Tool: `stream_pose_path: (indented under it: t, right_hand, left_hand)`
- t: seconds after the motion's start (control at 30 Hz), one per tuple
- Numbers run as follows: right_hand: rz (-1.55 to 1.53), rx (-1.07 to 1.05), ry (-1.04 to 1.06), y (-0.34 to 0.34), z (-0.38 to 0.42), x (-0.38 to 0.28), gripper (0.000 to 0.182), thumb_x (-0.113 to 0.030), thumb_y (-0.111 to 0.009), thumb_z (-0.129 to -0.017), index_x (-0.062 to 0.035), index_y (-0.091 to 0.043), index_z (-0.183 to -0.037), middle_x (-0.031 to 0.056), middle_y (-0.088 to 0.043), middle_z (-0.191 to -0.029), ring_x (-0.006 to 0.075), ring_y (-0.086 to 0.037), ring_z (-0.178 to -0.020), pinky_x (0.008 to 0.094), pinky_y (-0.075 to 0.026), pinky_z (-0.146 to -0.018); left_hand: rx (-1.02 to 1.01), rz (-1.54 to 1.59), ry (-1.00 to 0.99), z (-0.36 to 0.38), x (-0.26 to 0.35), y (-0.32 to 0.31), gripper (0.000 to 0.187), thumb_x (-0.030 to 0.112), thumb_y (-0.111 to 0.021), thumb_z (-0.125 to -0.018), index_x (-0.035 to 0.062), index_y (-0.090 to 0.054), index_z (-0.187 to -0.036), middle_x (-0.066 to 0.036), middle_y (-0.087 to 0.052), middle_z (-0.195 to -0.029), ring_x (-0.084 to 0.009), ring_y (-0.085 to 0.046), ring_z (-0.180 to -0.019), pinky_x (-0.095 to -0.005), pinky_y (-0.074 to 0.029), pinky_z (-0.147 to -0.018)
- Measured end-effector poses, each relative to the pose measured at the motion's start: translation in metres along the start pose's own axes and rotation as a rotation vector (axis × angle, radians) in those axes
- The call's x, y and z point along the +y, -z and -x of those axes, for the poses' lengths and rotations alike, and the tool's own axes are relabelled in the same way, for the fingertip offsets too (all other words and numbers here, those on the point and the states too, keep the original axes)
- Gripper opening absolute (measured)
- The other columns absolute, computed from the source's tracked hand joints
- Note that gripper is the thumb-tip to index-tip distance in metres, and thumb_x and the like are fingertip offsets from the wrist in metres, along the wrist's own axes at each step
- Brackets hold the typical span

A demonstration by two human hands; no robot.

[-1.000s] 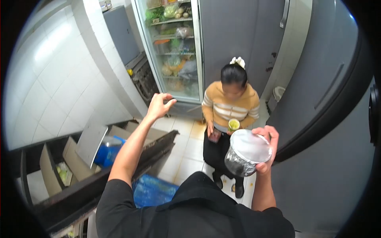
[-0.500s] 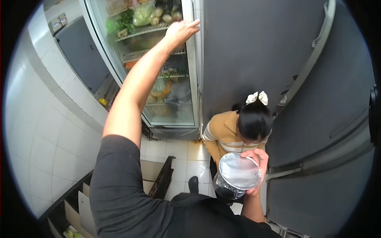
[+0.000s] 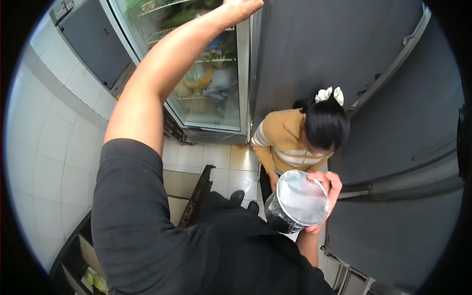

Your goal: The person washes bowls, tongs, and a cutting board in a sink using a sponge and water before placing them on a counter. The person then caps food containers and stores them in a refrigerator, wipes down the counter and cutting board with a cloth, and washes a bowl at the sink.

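At the top edge of the view, my left hand (image 3: pixel 244 9) reaches to the right-hand edge of a glass-door fridge (image 3: pixel 243 78). Its fingers look bent over the door's frame, and part of the hand is cut off. My right hand (image 3: pixel 330 189) grips a round tub (image 3: pixel 302 199) by its rim and side, thumb and fingers around it. A whitish film or lid covers the tub's top, which is tilted towards me. Clear wrap crinkles around its dark side.
A person in a tan sweater (image 3: pixel 285 130) crouches just beyond the tub, head bent down. Large grey cabinet doors (image 3: pixel 305 54) stand behind and to the right. Vegetables and bags (image 3: pixel 216 81) fill the fridge shelves. Crates (image 3: pixel 83 250) sit at lower left, by the tiled wall (image 3: pixel 44 162).
The view has tipped downward, so the fridge and my left hand sit higher in it. My left hand stays at the door edge. The tub remains in my right hand, slightly higher in view.
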State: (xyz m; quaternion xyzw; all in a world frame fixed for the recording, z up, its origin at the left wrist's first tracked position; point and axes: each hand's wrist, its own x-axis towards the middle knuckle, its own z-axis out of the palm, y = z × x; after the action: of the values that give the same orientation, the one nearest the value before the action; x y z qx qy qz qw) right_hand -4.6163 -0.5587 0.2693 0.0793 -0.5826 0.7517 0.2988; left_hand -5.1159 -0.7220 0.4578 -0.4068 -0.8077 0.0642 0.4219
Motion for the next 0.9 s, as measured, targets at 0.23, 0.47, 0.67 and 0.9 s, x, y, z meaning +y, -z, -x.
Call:
stream_pose_path:
  t: [0.23,0.47,0.67,0.9]
  right_hand:
    - [-0.125,0.042,-0.017,0.003,-0.003,-0.002,0.128,-0.068,-0.089,-0.052,0.0002,-0.028,-0.142,0.0186,-0.051,-0.120,0.0259,-0.053,-0.111,0.0390,-0.045,-0.097]
    - [-0.025,-0.021,0.171,-0.042,-0.058,0.015,0.119,-0.062,-0.088,-0.059,0.0006,-0.029,-0.141,0.0175,-0.051,-0.119,0.0256,-0.053,-0.110,0.0395,-0.045,-0.095]
    - [0.164,0.027,0.455,-0.122,-0.163,0.037,0.113,-0.062,-0.085,-0.062,0.0045,-0.034,-0.139,0.0148,-0.054,-0.114,0.0258,-0.054,-0.106,0.0402,-0.043,-0.095]
    - [0.117,0.157,0.987,-0.319,-0.403,0.010,0.091,-0.030,-0.092,-0.068,0.0012,-0.041,-0.136,0.0112,-0.051,-0.119,0.0217,-0.054,-0.109,0.0377,-0.045,-0.098]
  left_hand:
    - [-0.118,-0.068,-0.118,0.064,0.044,0.133,0.011,-0.001,-0.064,-0.075,0.0017,-0.063,-0.086,-0.009,-0.060,-0.110,-0.0332,-0.068,-0.078,-0.0446,-0.056,-0.063]
    - [0.017,0.212,-0.087,0.169,0.059,0.263,0.047,0.039,-0.081,-0.074,0.0004,-0.054,-0.080,-0.013,-0.063,-0.105,-0.0324,-0.060,-0.077,-0.0379,-0.050,-0.065]
    - [0.346,-0.274,-0.248,0.271,0.022,0.316,0.043,0.041,-0.066,-0.092,0.0106,-0.047,-0.068,-0.003,-0.073,-0.090,-0.0264,-0.047,-0.090,-0.0462,-0.042,-0.075]
    - [0.737,-0.321,-0.076,0.399,-0.025,0.311,0.048,0.052,-0.019,-0.107,0.0147,-0.044,-0.091,-0.001,-0.049,-0.086,-0.0213,-0.043,-0.096,-0.0486,-0.035,-0.096]
